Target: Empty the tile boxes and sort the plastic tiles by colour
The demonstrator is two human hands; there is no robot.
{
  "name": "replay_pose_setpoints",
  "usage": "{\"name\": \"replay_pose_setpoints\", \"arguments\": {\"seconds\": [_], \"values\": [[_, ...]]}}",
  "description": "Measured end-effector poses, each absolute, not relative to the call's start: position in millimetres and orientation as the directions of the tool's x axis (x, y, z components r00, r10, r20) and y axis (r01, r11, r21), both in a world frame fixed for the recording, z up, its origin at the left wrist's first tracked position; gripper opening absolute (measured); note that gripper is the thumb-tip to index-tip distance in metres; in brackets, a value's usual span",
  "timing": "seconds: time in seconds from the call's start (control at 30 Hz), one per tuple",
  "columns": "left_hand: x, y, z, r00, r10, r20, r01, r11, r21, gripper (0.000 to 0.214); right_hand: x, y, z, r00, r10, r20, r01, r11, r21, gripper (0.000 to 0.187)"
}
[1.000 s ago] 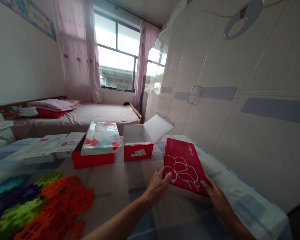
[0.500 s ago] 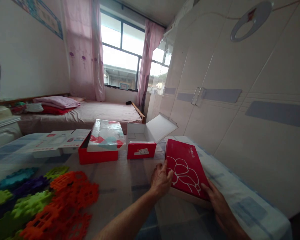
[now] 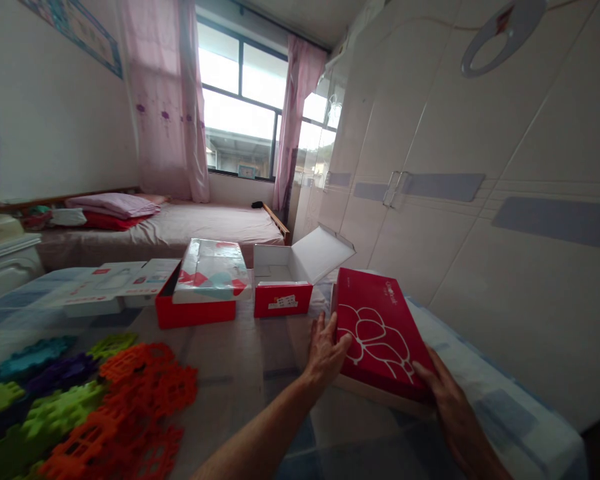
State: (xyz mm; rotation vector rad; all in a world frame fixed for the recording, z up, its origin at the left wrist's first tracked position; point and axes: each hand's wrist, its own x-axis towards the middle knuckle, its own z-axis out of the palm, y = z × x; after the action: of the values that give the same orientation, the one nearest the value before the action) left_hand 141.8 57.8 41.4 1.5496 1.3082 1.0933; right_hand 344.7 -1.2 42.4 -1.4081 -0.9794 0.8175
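A flat red box (image 3: pixel 377 331) with a white line drawing on its lid lies at the right of the table, its lid raised a little off the pale base. My left hand (image 3: pixel 326 352) grips the lid's left edge with thumb on top. My right hand (image 3: pixel 443 393) holds the lid's near right corner. Both hands are closed on the lid.
Behind stand a small open red box (image 3: pixel 281 287) with a white flap and a larger red box (image 3: pixel 200 293) with a patterned lid. Flat white cartons (image 3: pixel 107 283) lie at the left. Colourful foam puzzle pieces (image 3: pixel 90 407) cover the near left. A wardrobe (image 3: pixel 455 180) runs along the right; a bed (image 3: pixel 180 230) behind.
The red lid has come up and tilted, rising off its base. Both hands kept their hold on its edges and rose with it.
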Motion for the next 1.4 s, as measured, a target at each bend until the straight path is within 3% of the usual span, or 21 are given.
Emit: {"name": "replay_pose_setpoints", "arguments": {"seconds": [0.27,0.33,0.43,0.5,0.7,0.9,1.0,1.1,1.17,1.23,1.3,1.4], "values": [[142.0,37.5,74.3,0.280,0.916,0.286,0.291,-0.365,0.884,0.060,366.2,-5.6,81.1,0.597,0.801,0.053,-0.083,0.127,-0.988,0.071],[134.4,32.9,70.3,0.233,0.939,0.254,0.440,-0.335,0.833,0.062,385.4,10.4,87.2,0.655,0.753,0.062,-0.120,0.185,-0.975,0.063],[121.0,33.2,57.5,0.129,0.979,0.157,0.701,-0.202,0.684,0.061,416.4,38.7,89.1,0.652,0.756,0.056,-0.269,0.300,-0.915,0.035],[115.5,38.6,50.8,0.115,0.992,0.058,0.773,-0.126,0.622,0.052,432.0,54.4,85.8,0.655,0.755,0.033,-0.340,0.333,-0.880,0.024],[125.0,60.3,50.0,0.143,0.988,-0.059,0.783,-0.077,0.617,0.028,439.3,81.0,75.9,0.690,0.716,-0.109,-0.410,0.262,-0.874,0.015],[116.3,55.1,60.5,0.137,0.990,-0.028,0.736,-0.083,0.672,0.032,435.0,94.0,97.0,0.704,0.710,0.013,-0.357,0.369,-0.858,0.022],[93.7,37.6,65.6,0.155,0.988,-0.009,0.701,-0.104,0.706,0.035,436.3,96.7,113.7,0.760,0.619,0.199,-0.167,0.482,-0.860,0.035],[66.1,12.4,70.6,0.200,0.980,-0.010,0.572,-0.108,0.813,0.035,431.4,100.9,124.3,0.652,0.497,0.573,0.380,0.440,-0.814,0.049],[47.6,-6.0,75.5,0.247,0.969,-0.012,0.452,-0.104,0.886,0.037,421.8,107.7,124.5,0.411,0.510,0.756,0.724,0.321,-0.611,0.054],[30.2,-23.6,81.8,0.277,0.961,0.002,0.370,-0.109,0.923,0.038,406.7,118.5,118.5,0.151,0.615,0.774,0.895,0.247,-0.371,0.056],[14.7,-39.3,87.8,0.274,0.962,0.012,0.334,-0.107,0.937,0.038,387.5,132.3,107.6,-0.027,0.735,0.678,0.943,0.243,-0.226,0.058],[-4.2,-57.8,92.4,0.246,0.969,0.005,0.326,-0.087,0.941,0.038,356.1,153.4,88.7,-0.086,0.855,0.511,0.913,0.273,-0.303,0.057]]}}
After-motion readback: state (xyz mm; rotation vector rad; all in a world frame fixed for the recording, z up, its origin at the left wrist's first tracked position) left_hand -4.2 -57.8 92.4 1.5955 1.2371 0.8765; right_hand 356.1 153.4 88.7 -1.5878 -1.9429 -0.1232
